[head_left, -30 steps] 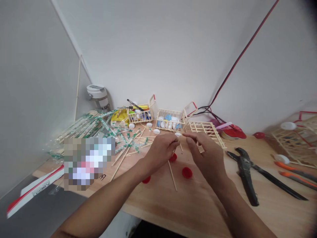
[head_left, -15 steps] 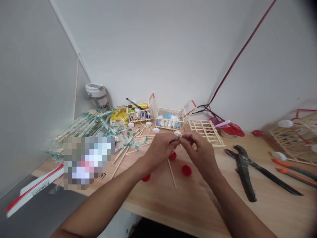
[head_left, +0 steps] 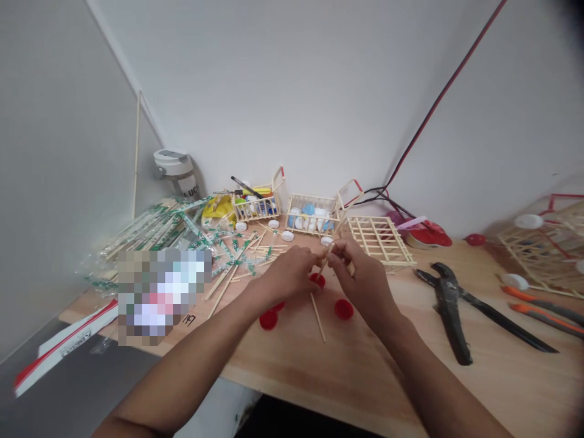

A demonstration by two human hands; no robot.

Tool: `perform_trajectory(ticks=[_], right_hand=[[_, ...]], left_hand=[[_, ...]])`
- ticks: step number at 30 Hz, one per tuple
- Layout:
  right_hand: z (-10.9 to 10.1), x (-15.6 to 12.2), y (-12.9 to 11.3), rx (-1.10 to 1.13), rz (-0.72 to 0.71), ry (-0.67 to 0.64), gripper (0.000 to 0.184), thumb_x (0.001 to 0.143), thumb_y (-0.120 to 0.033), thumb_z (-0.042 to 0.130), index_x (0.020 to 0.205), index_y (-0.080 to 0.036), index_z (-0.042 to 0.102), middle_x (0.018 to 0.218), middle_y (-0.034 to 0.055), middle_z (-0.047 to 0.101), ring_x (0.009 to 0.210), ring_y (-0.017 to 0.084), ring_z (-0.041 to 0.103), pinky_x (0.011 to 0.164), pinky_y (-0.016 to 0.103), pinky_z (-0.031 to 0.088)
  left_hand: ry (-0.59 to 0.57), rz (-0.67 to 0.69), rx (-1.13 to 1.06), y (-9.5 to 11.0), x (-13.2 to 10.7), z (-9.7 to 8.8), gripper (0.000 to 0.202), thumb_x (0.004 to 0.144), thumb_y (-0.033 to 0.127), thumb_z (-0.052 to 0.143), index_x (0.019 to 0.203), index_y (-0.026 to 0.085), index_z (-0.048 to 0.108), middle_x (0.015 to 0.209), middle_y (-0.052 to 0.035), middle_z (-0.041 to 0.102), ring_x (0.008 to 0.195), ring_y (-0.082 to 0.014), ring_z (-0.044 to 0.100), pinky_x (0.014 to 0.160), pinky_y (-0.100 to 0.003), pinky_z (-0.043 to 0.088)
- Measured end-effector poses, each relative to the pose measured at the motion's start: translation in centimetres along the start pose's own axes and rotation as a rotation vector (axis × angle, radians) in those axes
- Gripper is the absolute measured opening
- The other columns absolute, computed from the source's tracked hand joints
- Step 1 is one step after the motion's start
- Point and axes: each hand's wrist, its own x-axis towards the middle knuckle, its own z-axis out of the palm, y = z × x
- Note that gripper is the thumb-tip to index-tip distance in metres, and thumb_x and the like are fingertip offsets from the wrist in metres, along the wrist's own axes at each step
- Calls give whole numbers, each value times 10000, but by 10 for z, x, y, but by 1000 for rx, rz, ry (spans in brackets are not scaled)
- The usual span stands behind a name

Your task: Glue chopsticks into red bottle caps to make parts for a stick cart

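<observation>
A short thin wooden stick (head_left: 324,264) slants between my hands over the middle of the table. My right hand (head_left: 360,267) pinches its upper part between thumb and fingers. Beside its lower part, my left hand (head_left: 294,271) is closed, with curled fingers at the stick; their tips are partly hidden. A red bottle cap (head_left: 318,280) sits at the stick's lower end; whether it is fixed there I cannot tell. Another red cap (head_left: 344,309) lies below my right hand, and more red caps (head_left: 269,320) lie by my left forearm. One loose stick (head_left: 318,319) rests between my arms.
Behind my hands stand two small stick carts (head_left: 256,210) (head_left: 312,216) and a stick lattice (head_left: 381,239). Black-handled pliers (head_left: 449,310) and orange-handled pliers (head_left: 542,310) lie right. Wrapped chopsticks (head_left: 146,228) are piled left, before a lidded cup (head_left: 177,173).
My hands have parted slightly, and more of the stick shows between them. My left hand has shifted a little down and left. More of the red caps by my left forearm is visible.
</observation>
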Motion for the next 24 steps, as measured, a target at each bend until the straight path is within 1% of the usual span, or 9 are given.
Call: perform_trajectory(ticks=[3,5,8,10,15,20,22,24], right_hand=[[2,-1,1,31,29,-18,35,891,-241,511,890,-219,538,745,-14,649,637,128,575,622,240,402],[3,0,2,41,21,-39,41,889,-247,517,870,-218,539,750,-12,645,651,128,577,631,240,409],[4,0,1,58,10,-85,80,893,-248,510,831,-217,547,735,-10,633,657,130,574,636,243,416],[5,0,1,62,14,-97,89,894,-249,506,826,-218,554,724,-11,630,657,134,576,637,247,419],[4,0,3,48,22,-109,78,894,-266,512,847,-217,552,728,-4,638,663,143,591,643,260,426],[2,0,4,10,17,-99,87,896,-270,520,836,-217,553,731,-12,622,662,137,569,633,257,418],[0,0,4,13,-5,-88,85,901,-256,515,842,-218,562,753,-8,623,681,138,570,650,258,423],[-1,1,3,25,-31,-77,64,898,-224,515,866,-219,570,789,-5,635,709,138,580,672,256,429]], left_hand=[[-8,7,14,0,0,11,249,692,223,713,929,198,641,859,-22,637,747,-170,549,604,-267,364],[-6,-3,15,1,1,16,185,694,232,714,862,193,647,820,-22,637,731,-169,547,600,-270,363],[3,-25,26,1,2,19,95,692,212,712,750,183,641,731,-21,618,708,-175,540,605,-281,366],[17,-12,15,1,2,20,86,691,195,712,725,178,635,708,-25,607,707,-184,533,617,-293,373],[72,9,25,1,3,22,113,690,205,704,732,169,605,735,-43,581,723,-201,510,638,-319,388],[102,3,-14,2,4,20,94,712,204,660,711,162,576,801,-54,570,710,-179,507,619,-304,393],[103,-10,-62,2,4,16,59,727,178,621,767,162,581,814,-45,587,707,-168,516,618,-290,397],[82,2,-129,3,3,12,109,739,131,568,840,167,586,814,-25,609,719,-159,533,635,-277,402]])
